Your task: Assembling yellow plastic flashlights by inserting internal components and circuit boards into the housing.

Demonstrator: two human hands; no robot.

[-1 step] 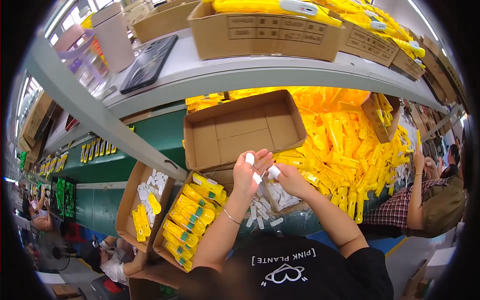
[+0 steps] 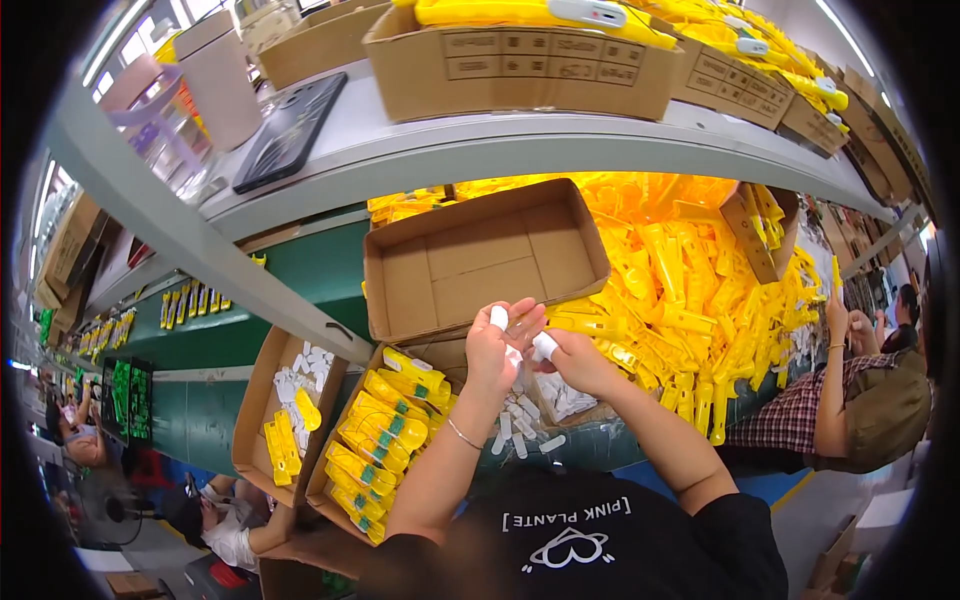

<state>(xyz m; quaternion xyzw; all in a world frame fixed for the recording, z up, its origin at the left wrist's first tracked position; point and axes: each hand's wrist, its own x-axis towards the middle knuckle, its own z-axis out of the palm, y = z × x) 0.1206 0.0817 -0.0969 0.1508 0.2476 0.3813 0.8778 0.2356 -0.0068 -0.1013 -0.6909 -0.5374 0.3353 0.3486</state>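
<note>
Near the middle, my left hand (image 2: 492, 350) is turned palm up with its fingers curved, and a small white piece (image 2: 513, 355) lies in it. White also covers its thumb tip, perhaps a wrap. Close beside it, my right hand (image 2: 582, 362) has its fingers pressed together, with white at the tips (image 2: 545, 346); whether that is a wrap or a held piece, I cannot tell. Below the hands are loose white plastic pieces (image 2: 520, 415) on the green bench and a small carton of white pieces (image 2: 568, 395).
A bare-bottomed cardboard box (image 2: 485, 265) stands beyond my hands, beside a heap of yellow plastic casings (image 2: 690, 300). Boxes of yellow units (image 2: 375, 440) and white pieces (image 2: 300, 370) sit left. A shelf (image 2: 560, 150) with a phone (image 2: 292, 130) crosses above. Another person (image 2: 830, 400) works at right.
My right hand has shifted slightly left, closer to my left hand. The view has tilted a little; the boxes and heap stay in place.
</note>
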